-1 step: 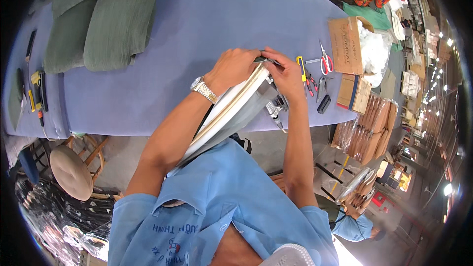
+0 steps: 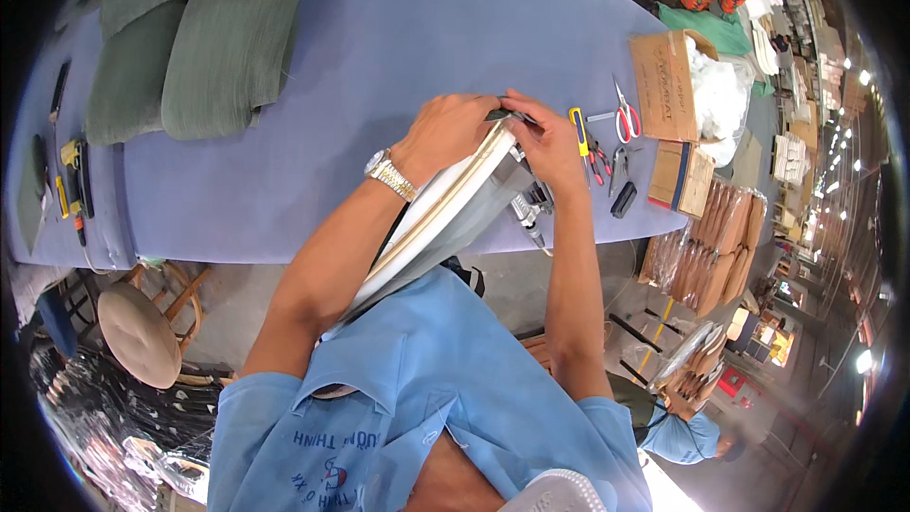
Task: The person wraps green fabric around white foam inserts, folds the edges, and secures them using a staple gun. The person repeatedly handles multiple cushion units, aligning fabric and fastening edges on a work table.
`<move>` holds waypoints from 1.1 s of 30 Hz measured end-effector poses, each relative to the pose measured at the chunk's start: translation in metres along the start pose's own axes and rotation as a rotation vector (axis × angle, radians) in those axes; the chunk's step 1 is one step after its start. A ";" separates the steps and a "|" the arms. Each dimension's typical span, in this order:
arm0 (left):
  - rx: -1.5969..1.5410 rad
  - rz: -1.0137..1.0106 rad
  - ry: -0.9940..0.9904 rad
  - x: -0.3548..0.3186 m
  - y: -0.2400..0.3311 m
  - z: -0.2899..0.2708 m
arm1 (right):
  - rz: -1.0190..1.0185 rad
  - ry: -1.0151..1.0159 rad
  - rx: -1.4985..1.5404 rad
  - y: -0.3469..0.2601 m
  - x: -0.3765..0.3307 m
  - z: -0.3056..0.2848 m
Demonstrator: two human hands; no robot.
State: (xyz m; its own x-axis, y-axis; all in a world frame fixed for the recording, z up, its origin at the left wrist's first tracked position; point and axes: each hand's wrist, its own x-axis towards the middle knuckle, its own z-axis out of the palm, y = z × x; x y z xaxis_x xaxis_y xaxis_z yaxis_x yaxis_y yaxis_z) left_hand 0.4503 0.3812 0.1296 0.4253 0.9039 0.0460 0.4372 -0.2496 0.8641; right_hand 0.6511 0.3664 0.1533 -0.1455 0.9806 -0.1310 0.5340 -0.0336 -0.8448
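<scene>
A flat white and grey padded panel (image 2: 445,223) with beige piping leans from my chest up to the edge of the table (image 2: 284,180), which is covered in blue cloth. My left hand (image 2: 447,128), with a metal watch (image 2: 391,173) on its wrist, grips the panel's top edge. My right hand (image 2: 552,144) pinches the same top edge from the right, where a small dark piece (image 2: 502,116) shows between the fingers of both hands. A metal tool (image 2: 527,209) hangs just under the panel at the table edge.
A yellow knife (image 2: 578,130), pliers (image 2: 599,159), red scissors (image 2: 626,118) and a cardboard box (image 2: 664,85) of white stuffing lie right of my hands. Green cushions (image 2: 190,47) lie far left. A round stool (image 2: 140,332) stands below. Another person (image 2: 678,427) crouches lower right.
</scene>
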 end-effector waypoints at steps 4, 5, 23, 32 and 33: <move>-0.031 0.049 0.050 0.000 -0.001 -0.002 | -0.094 -0.015 -0.237 -0.011 0.006 -0.006; -0.042 0.027 0.017 0.004 -0.001 -0.005 | -0.120 -0.023 -0.309 -0.012 0.009 -0.010; -0.144 -0.148 -0.052 -0.033 -0.034 -0.048 | -0.161 0.089 -0.228 -0.026 0.033 0.041; 0.001 -0.164 -0.214 -0.046 -0.014 -0.027 | -0.130 0.102 -0.034 -0.008 -0.002 0.023; 0.004 -0.173 -0.214 -0.049 -0.012 -0.025 | -0.125 0.106 -0.023 -0.006 -0.009 0.025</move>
State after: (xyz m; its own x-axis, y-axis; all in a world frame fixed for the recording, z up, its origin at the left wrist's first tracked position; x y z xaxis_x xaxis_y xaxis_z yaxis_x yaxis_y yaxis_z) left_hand 0.4044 0.3489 0.1292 0.5018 0.8392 -0.2096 0.5210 -0.0998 0.8477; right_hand 0.6282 0.3524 0.1463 -0.1239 0.9918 0.0309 0.5365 0.0931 -0.8388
